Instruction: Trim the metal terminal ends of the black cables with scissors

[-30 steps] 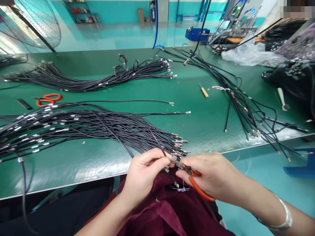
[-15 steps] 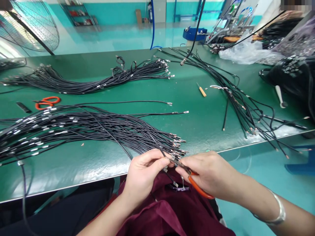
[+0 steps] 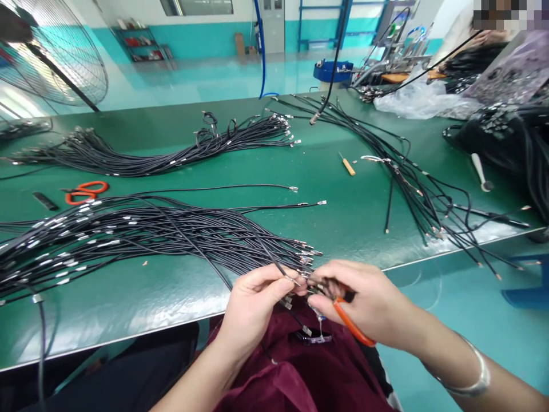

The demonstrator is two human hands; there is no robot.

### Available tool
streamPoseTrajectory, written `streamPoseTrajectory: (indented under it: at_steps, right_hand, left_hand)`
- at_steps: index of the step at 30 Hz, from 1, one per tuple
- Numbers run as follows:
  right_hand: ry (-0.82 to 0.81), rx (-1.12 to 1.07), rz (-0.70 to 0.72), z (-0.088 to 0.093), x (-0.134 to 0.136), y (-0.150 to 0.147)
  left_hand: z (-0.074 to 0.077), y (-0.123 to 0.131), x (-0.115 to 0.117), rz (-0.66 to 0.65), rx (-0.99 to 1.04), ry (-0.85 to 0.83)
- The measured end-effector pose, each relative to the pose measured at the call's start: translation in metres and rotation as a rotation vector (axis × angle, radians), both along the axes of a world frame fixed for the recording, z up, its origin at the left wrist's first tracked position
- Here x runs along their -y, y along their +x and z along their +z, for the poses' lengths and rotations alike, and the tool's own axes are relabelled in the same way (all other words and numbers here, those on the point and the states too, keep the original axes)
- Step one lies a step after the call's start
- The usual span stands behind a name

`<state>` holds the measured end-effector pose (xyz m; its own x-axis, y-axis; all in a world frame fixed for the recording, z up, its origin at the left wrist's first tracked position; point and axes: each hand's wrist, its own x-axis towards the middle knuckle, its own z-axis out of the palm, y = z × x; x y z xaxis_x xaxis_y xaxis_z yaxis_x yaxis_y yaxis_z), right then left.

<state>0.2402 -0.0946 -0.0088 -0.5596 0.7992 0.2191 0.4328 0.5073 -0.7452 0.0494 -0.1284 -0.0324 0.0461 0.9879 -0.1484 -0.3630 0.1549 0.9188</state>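
Note:
My left hand (image 3: 259, 300) pinches the end of a black cable (image 3: 266, 252) between thumb and fingertips, over the table's front edge. A short metal tip shows past the thumb. Close beside it, my right hand (image 3: 364, 300) is wrapped round orange-handled scissors (image 3: 352, 325); their blades are partly hidden by the fingers and lie just right of the cable end. Behind both hands, the metal-ended tips of a large bundle of black cables (image 3: 206, 229) point to the right. A cable with a metal connector (image 3: 306, 331) hangs below my hands, above the dark red cloth on my lap.
A second cable bundle (image 3: 163, 157) lies farther back. Another pair of orange scissors (image 3: 88, 193) rests at left, near a small black tool (image 3: 45, 201). A yellow-handled awl (image 3: 348, 167) and loose cables (image 3: 412, 183) lie at right. A black hose (image 3: 330, 80) hangs above the table.
The scissors' blades have drawn back from the cable end and turned in my right hand. My left hand still holds the cable. The whole view has shifted slightly.

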Motion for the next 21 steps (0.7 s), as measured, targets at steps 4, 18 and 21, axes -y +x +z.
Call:
streamPoseTrajectory:
  at_steps: [4,18,21]
  right_hand:
    - [-0.123,-0.26,-0.186,0.002,0.002,-0.009]
    - [0.395,-0.316,-0.089,-0.014,-0.025,0.01]
    - [0.406,-0.335,-0.061,-0.014,-0.028,0.011]
  left_hand:
    - [-0.005,0.01,-0.005,0.045,-0.015,0.055]
    - [0.044,-0.007,-0.018,0.167,-1.191,0.894]
    - [0.044,-0.004,-0.035,-0.083,-1.207,0.857]
